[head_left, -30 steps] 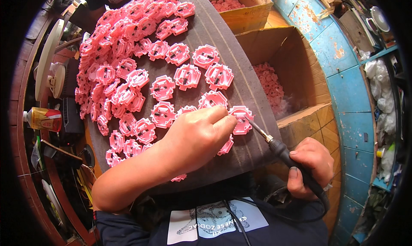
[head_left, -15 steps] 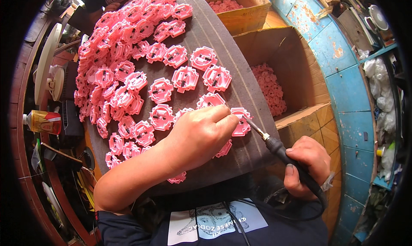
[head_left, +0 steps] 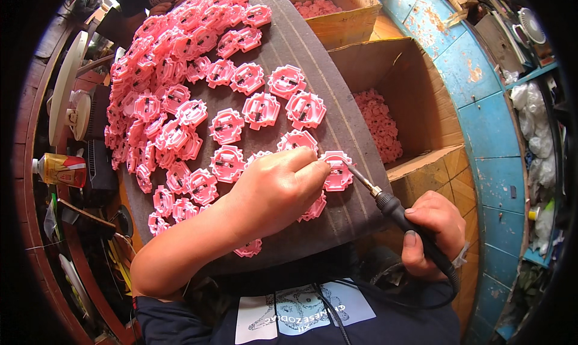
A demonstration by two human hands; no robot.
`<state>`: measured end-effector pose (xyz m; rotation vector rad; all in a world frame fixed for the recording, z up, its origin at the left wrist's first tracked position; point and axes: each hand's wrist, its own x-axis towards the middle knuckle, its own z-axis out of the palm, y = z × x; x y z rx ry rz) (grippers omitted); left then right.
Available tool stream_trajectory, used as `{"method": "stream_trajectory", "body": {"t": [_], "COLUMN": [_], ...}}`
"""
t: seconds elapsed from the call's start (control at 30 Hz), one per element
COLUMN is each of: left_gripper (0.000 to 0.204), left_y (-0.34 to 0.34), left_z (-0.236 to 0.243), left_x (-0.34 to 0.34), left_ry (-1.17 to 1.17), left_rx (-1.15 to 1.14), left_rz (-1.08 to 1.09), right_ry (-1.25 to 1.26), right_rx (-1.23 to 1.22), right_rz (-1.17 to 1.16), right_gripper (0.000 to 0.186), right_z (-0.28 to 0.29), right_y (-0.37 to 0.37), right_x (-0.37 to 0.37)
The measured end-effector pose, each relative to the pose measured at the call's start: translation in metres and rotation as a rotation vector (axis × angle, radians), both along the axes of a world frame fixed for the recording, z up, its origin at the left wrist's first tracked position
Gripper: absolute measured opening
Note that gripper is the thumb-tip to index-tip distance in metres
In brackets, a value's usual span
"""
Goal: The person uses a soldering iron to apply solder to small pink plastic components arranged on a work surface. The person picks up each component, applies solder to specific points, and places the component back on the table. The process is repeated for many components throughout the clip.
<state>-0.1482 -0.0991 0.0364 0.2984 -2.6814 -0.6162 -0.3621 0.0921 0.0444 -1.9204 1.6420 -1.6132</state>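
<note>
While the dark striped surface is carrying the work, an open cardboard box is standing just beside its right edge. A heap of pink parts is covering the far left; looser pieces are lying nearer the operator, leaving working room along the right edge.

The left hand is curling inward at the left side of the nearest right-hand piece. Its fingertips are hidden, so whether they are pinching that piece is not certain. The right hand is gripping the iron by its black handle, well back from the metal.

The worked pink part is resting near the surface's right edge. For good control, the left fingers should be steadying its left rim, away from the heat, and the right wrist should be holding one constant angle.

The metal tip is reaching the part's right rim; actual contact is not discernible. Pressure should be staying light, since the pink material is probably softening easily.
</note>
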Motion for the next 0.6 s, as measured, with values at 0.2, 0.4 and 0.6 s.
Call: {"method": "stream_trajectory", "body": {"t": [0.2, 0.4, 0.6], "left_gripper": [0.022, 0.023, 0.022], "left_y": [0.000, -0.002, -0.003], "left_z": [0.002, 0.002, 0.000], "left_x": [0.005, 0.006, 0.005], "left_ry": [-0.013, -0.025, -0.009], "left_rx": [0.001, -0.009, 0.009], "left_rz": [0.007, -0.018, -0.019], "right_ry": [0.003, 0.023, 0.023], "right_rx": [0.000, -0.016, -0.002], "right_rz": [0.053, 0.084, 0.104], "right_gripper": [0.027, 0.027, 0.027], "right_z": [0.001, 0.001, 0.000], "right_y": [-0.005, -0.009, -0.011], "right_x": [0.001, 0.002, 0.003]}}
